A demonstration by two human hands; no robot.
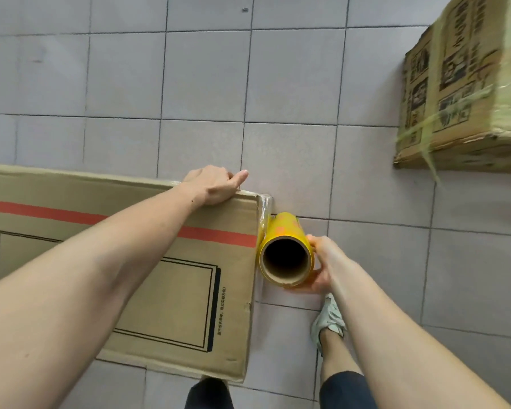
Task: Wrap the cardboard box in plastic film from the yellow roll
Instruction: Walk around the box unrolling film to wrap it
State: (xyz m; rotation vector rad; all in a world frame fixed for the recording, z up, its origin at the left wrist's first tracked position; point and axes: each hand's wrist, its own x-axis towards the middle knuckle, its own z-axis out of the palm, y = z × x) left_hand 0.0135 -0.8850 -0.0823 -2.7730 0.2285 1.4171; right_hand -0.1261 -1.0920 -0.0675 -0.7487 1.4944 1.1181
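- The box [124,261] was seen standing on the tiled floor [278,84] at about 8 o'clock in the view, its top face toward the camera
- The left hand [211,185] was laid over the far top edge near the corner at 12 o'clock of the roll, fingers curled over the rim and pressed on the film [264,211], probably so that the loose end was pinned while tension was applied
- The roll [286,252] was held upright just beside the box's right side, at its 3 o'clock, so that film could be fed flat round the corner
- The right hand [322,267] was clamped on the roll from its 3 o'clock side, thumb above, fingers beneath, arm nearly straight
- A short stretch of film was seen running from roll to corner; wrapping was judged barely begun
- A second carton [466,93], already bound in film, lay well apart at 2 o'clock
- A shoe [329,320] was planted at 6 o'clock of the roll
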